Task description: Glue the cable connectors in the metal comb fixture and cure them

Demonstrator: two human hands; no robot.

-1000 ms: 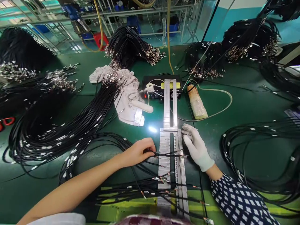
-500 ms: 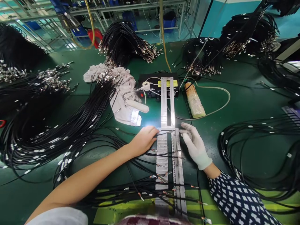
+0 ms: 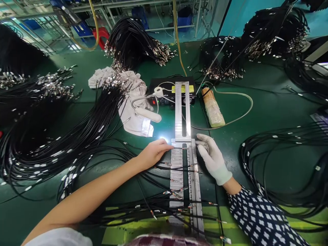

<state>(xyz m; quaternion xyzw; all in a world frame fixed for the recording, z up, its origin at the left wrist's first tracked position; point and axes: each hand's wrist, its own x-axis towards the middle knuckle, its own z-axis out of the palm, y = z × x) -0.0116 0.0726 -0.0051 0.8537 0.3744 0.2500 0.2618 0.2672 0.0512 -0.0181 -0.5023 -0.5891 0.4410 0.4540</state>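
The left hand (image 3: pixel 155 152), bare, had its thumb and forefinger pinched together on a thin black cable (image 3: pixel 179 148). The cable's tip lay across a long metal jig (image 3: pixel 176 156), just below the jig's crosspiece. The right hand (image 3: pixel 211 159), in a white glove with dirty fingertips, was just beside the jig's right edge, fingers loosely curled, thumb apart from them, with nothing seen in its grasp.

Nearer the wearer, more cables (image 3: pixel 128 212) crossed the jig, some with coloured wire ends showing. At the jig's far end was a black box (image 3: pixel 167 88) with a yellow label. Left of the jig, a white lamp (image 3: pixel 148 114) threw a bright spot on the green table (image 3: pixel 233 136); a pale cloth (image 3: pixel 129 118) lay beside it. To the right lay a wrapped bottle (image 3: pixel 213 111). Farther out, a large bundle (image 3: pixel 84 128) of cables spread to the left, a loose coil (image 3: pixel 244 160) lay to the right, and another heap (image 3: pixel 135 37) sat toward the table's far edge.
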